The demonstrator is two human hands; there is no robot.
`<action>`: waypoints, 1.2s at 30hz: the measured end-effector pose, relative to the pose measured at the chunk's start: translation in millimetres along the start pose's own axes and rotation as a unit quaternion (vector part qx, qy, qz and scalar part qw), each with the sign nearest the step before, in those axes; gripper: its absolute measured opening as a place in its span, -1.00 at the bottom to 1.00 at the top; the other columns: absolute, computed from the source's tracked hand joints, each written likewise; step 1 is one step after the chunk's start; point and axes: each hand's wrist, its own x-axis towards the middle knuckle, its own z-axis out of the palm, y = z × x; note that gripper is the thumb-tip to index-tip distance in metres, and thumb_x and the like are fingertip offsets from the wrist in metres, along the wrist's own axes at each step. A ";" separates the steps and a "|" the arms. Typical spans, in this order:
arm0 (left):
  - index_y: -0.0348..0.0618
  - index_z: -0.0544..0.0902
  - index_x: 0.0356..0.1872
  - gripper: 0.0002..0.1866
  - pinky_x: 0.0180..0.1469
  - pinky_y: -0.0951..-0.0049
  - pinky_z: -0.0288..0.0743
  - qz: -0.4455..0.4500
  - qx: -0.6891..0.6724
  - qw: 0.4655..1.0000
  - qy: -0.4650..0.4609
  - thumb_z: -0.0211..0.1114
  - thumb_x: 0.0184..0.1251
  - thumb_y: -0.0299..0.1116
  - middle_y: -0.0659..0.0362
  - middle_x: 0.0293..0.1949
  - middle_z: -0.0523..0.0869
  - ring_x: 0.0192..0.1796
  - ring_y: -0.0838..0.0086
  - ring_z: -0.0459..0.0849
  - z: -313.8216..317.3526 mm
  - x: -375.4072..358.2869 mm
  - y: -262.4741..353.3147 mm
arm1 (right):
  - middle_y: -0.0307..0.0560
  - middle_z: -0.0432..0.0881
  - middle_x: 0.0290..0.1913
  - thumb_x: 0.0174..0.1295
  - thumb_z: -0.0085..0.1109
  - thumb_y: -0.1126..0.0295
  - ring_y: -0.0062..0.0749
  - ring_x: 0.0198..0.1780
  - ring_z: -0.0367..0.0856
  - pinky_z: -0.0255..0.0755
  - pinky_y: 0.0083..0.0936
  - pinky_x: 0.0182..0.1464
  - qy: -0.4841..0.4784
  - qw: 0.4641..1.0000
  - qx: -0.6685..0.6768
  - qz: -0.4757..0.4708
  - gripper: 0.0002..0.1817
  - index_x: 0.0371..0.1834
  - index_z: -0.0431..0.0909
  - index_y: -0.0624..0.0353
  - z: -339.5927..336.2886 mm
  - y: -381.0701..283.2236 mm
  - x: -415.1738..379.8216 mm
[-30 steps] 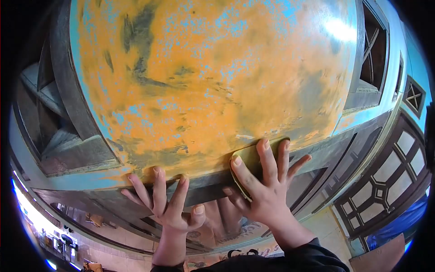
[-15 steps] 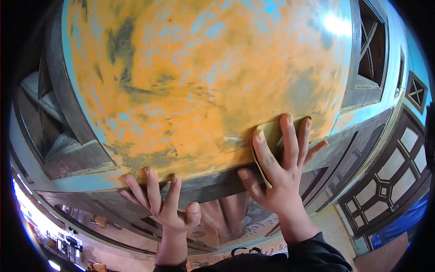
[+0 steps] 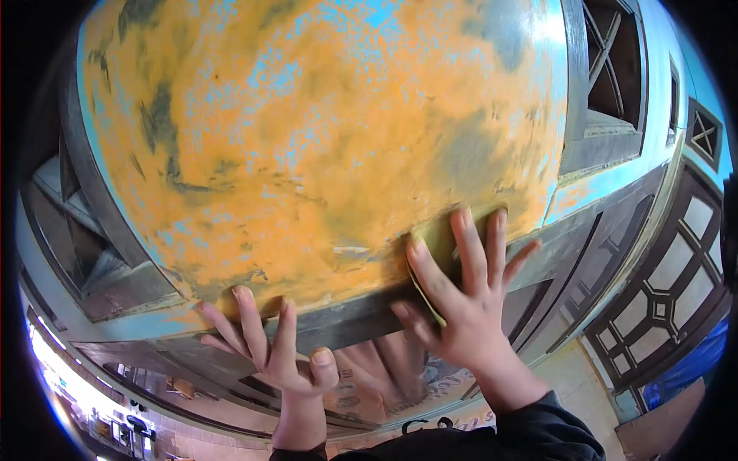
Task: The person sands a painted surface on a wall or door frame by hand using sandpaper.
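Observation:
A large panel (image 3: 307, 154), mottled orange, blue and dark grey, fills the upper middle of the view. With fingers spread, my right hand (image 3: 465, 303) presses a thin yellowish-green sheet (image 3: 438, 250) flat against the panel's lower right part; its thumb sits beside the sheet's lower left edge. My left hand (image 3: 273, 349) rests its spread fingertips on the panel's lower edge, further left, and holds nothing.
Latticed openings with dark frames flank the panel at the left (image 3: 77, 230) and upper right (image 3: 615, 69). A dark door with pale panes (image 3: 665, 269) stands at the right, near a blue sheet (image 3: 688, 361). Tiled floor (image 3: 580, 384) shows below.
The view has shifted, so the panel appears further left. My right hand and the sheet sit slightly left and lower in view, while my left hand stays at the panel's lower edge.

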 end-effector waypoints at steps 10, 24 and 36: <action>0.01 0.75 0.05 -0.42 0.52 -0.30 -0.69 0.034 0.003 0.999 -0.022 -0.09 0.46 0.16 -0.13 0.46 0.39 0.60 -0.35 -0.11 13.5 4.6 22.9 | 0.18 0.10 0.60 0.18 0.34 -0.04 0.36 0.64 -0.28 -0.79 0.29 0.49 -0.006 0.999 -0.007 -0.043 -0.37 0.36 0.54 -0.25 -12.0 3.8 23.2; 0.04 0.75 0.06 -0.43 0.53 -0.35 -0.56 0.045 0.013 0.999 -0.008 -0.11 0.45 0.16 -0.15 0.46 0.40 0.58 -0.38 -0.07 19.0 -2.7 19.9 | 0.08 0.15 0.59 0.21 0.29 -0.08 0.31 0.65 -0.24 -0.85 0.41 0.43 0.013 1.000 0.021 0.014 -0.40 0.36 0.53 -0.37 1.1 36.8 -23.2; 0.14 0.79 -0.02 -0.48 0.55 -0.32 -0.47 0.029 0.007 1.000 -0.007 -0.07 0.45 0.15 -0.08 0.43 0.45 0.58 -0.34 -0.02 18.4 -1.7 24.0 | 0.17 0.10 0.60 0.20 0.32 -0.03 0.37 0.65 -0.30 -0.78 0.46 0.43 0.014 1.000 0.015 0.001 -0.39 0.37 0.52 -0.31 4.1 38.2 -23.8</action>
